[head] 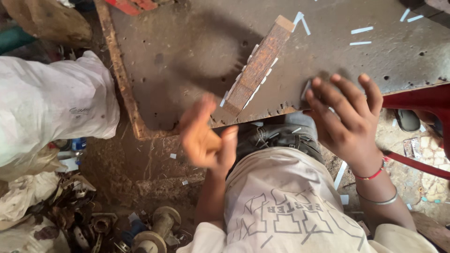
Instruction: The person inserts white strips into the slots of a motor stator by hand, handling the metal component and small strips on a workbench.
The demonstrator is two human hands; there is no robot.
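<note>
From the head camera, looking straight down, a brown wooden block [257, 68] lies flat on a worn dark board [187, 56], its long axis running on a diagonal from the near end by the board's ragged front edge up and away to the right, where its pale cut end points toward the far side. Thin white strips [255, 93] stick out along both of its long sides like short teeth. The right hand [349, 119] rests at the board's front edge just to the right of the block, fingers spread apart and curved down, the fingertips pressing on a small white strip [307, 89] on the board. The left hand [206, 138] is in the air below the block's near end, blurred, its fingers loosely apart and holding nothing I can make out. More loose white strips [361, 30] lie well apart near the far right corner. A white sack [51, 103] sits to the left, with rusty metal parts [93, 220] on the ground below it.
</note>
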